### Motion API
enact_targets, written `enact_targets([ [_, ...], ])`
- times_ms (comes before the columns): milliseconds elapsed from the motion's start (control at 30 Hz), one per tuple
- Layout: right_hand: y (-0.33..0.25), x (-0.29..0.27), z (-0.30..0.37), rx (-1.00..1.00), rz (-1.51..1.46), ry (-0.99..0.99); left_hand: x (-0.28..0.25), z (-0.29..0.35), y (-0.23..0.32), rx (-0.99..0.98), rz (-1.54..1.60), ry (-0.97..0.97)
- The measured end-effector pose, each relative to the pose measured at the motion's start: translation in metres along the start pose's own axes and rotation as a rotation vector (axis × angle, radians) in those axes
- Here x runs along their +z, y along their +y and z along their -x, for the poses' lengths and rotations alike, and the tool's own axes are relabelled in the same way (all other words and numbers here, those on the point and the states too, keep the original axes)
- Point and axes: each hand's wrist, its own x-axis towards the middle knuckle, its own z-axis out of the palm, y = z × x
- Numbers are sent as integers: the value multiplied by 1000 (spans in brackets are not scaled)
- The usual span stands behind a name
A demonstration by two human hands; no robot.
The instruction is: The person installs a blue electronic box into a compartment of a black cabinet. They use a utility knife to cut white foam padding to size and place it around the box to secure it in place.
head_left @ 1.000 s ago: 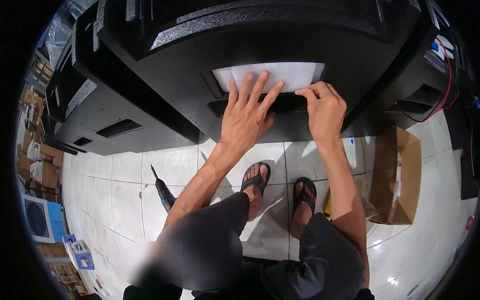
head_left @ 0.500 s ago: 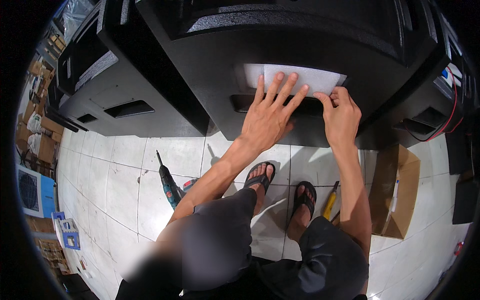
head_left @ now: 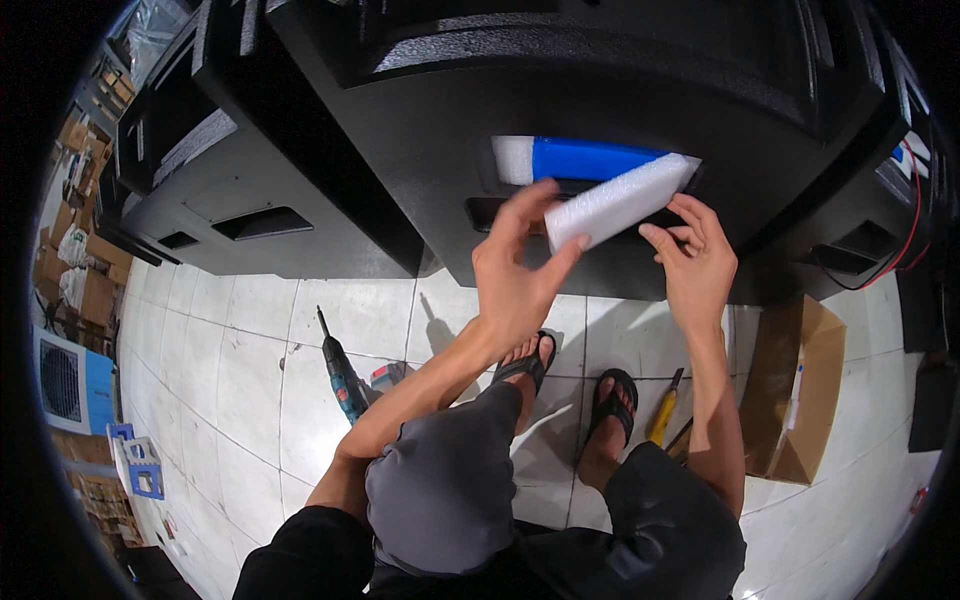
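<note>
A white foam piece (head_left: 622,199) is tilted out of a rectangular opening in the black cabinet (head_left: 430,140). My left hand (head_left: 518,275) grips its left end between thumb and blurred fingers. The piece's right end still rests at the opening's right side. Beneath that end, my right hand (head_left: 698,265) has its fingers curled and thumb apart, with nothing visible between them. A flat blue surface (head_left: 590,158) shows inside the opening, next to more white foam (head_left: 514,160) at its left. Just below is a dark slot (head_left: 482,213), partly hidden by my left hand.
A cordless drill (head_left: 345,385) lies on the tiled floor to the left. Near my right foot is a yellow-handled tool (head_left: 662,412), with an open cardboard box (head_left: 820,400) farther right. Black cabinets (head_left: 270,190) flank the middle one; red wires (head_left: 915,215) hang at the right.
The foam piece lay flat across the opening under my left hand; now its left end is pulled out toward me, uncovering the blue surface. My right hand has moved slightly right and down.
</note>
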Motion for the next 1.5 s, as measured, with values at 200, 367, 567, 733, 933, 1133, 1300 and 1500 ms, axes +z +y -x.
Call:
enact_targets([
  [200,21,-26,63,147,-382,-151,-4,33,-11,167,-95,-384],
  [367,53,-33,101,298,-355,-215,24,65,-39,25,-70,-992],
  [567,100,-54,127,507,-370,-248,59,74,-72,-166,-129,-900],
  [733,136,-56,149,509,-212,-286,91,102,-110,-1138,312,-882],
  [933,189,-84,228,495,712,-81,112,139,-149,-1170,209,-742],
  [1133,223,-80,280,635,945,-84,118,172,-175,-1137,100,-708],
  [1300,224,-96,275,756,738,-35,118,193,-202,-923,-12,-846],
  [1500,135,-108,233,1021,-339,245,119,198,-197,-806,12,-799],
])
